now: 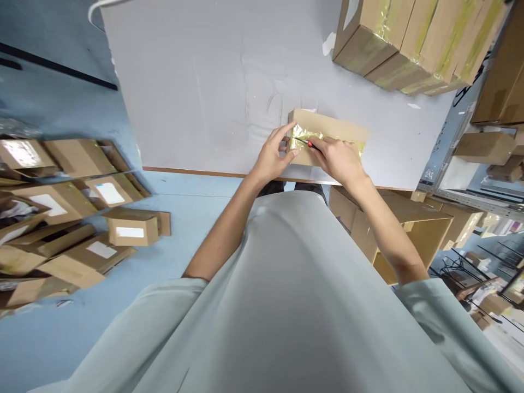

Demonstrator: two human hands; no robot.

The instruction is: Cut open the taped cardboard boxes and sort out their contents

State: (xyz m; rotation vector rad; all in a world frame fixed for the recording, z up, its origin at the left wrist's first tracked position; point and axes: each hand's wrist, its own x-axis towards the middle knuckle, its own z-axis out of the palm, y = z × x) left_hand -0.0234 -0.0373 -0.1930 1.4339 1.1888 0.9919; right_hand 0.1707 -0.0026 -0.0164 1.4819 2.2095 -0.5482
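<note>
Pinching a thin red-and-black tool [308,143] in closed fingertips, the right hand [339,159] lays its tip on the yellow tape atop a small cardboard box [333,127]. The left hand [272,158], fingers curled, grips that box's left end. Under the box is a white table [184,82]. Taped cartons [413,43] stand well behind the box to its right, and loose boxes [82,218] lie on the floor far to its left.

A small box [327,134] sits at the near edge of the desk [196,93], stacked cartons [413,43] at its far right corner, more boxes [69,218] on the floor to the left.
</note>
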